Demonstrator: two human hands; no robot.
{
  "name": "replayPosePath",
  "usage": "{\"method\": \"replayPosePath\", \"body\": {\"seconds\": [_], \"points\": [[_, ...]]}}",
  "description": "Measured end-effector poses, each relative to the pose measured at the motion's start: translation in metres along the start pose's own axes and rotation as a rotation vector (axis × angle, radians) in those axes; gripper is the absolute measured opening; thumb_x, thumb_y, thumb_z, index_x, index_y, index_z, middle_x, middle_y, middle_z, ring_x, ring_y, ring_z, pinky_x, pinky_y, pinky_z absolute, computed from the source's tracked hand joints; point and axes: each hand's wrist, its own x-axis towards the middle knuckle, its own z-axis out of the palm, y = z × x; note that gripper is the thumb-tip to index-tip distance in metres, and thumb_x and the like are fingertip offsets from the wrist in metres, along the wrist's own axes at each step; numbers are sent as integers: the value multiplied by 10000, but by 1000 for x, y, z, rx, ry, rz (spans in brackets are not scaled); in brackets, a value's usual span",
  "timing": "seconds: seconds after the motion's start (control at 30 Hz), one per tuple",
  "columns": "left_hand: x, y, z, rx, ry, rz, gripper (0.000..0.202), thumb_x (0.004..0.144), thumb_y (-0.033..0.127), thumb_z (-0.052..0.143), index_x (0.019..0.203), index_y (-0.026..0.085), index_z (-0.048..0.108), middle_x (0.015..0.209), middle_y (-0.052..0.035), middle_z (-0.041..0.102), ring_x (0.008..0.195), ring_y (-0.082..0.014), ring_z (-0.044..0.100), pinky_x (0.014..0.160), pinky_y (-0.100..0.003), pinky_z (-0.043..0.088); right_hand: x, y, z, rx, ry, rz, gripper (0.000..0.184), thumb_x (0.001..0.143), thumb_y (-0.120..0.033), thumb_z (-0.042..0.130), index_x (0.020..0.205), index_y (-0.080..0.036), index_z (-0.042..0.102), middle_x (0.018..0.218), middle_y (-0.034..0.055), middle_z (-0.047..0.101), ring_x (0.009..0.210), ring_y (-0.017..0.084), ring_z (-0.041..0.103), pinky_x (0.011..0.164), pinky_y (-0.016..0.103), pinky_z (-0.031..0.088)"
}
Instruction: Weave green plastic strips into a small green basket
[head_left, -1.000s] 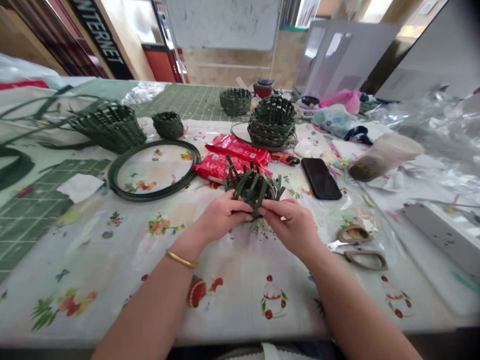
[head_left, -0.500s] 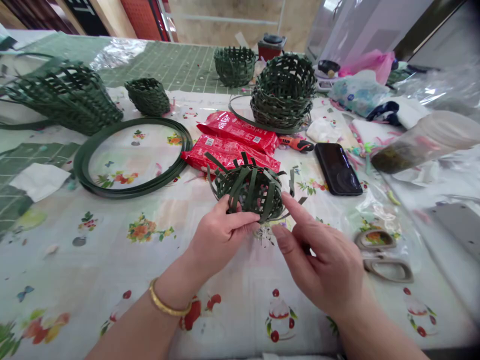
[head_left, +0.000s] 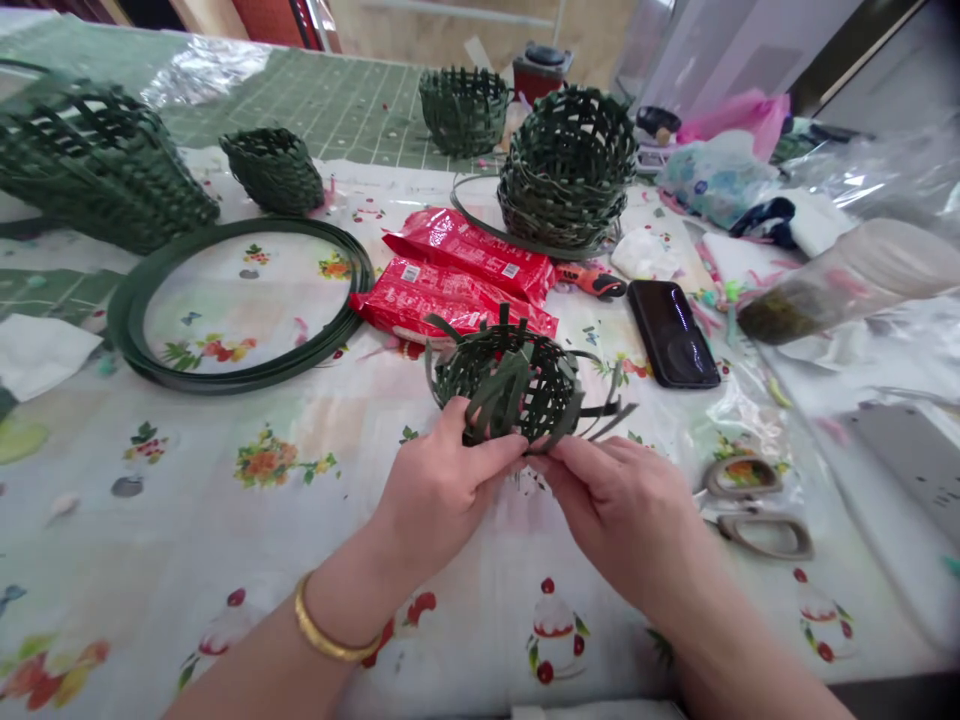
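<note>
A small dark green woven basket (head_left: 551,395) is held up in front of me, its loose strip ends sticking out around the rim. My left hand (head_left: 450,475) grips the near left side, thumb across the rim and several strips bent over it. My right hand (head_left: 615,490) pinches the near right part of the rim with thumb and forefinger, close to the left thumb. The fingertips below the rim are partly hidden. Just behind the basket lie red plastic packets (head_left: 457,285).
A coil of green strip (head_left: 240,380) lies to the left. Finished-looking woven baskets (head_left: 566,180) stand at the back and far left. On the right are a black phone (head_left: 673,333), scissors (head_left: 765,535) with their blades hidden, a clear plastic cup (head_left: 840,275) and an orange-handled tool (head_left: 592,280).
My right hand has moved left and closed on the near rim; its forefinger was stretched out along the right side before. The strips near my left thumb are now bunched together. The view has shifted slightly.
</note>
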Motion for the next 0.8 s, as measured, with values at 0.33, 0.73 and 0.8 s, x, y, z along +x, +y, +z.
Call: {"method": "replayPosePath", "body": {"seconds": [0.33, 0.73, 0.8], "points": [[-3, 8, 10, -254, 162, -248, 187, 791, 184, 590, 944, 191, 699, 1311, -115, 436, 1099, -249, 563, 850, -341, 541, 9, -8, 19, -74, 63, 122, 213, 900, -275, 426, 745, -192, 544, 550, -8, 612, 465, 129, 539, 466, 241, 220], [0, 3, 9, -148, 216, -293, 73, 725, 210, 673, 774, 193, 725, 1318, -103, 462, 909, -217, 649, 745, -321, 571, -15, -6, -34, 104, 182, -8, 253, 892, -259, 459, 1106, -207, 583, 768, 15, 719, 600, 146, 636, 567, 245, 409], [0, 4, 7, -88, 234, -290, 64, 700, 218, 699, 753, 196, 728, 1329, -98, 469, 802, -179, 663, 729, -315, 572, -29, 11, -59, 67, 291, 139, 184, 879, -331, 485, 927, -252, 644, 746, -9, 711, 620, 142, 640, 593, 244, 427]]}}
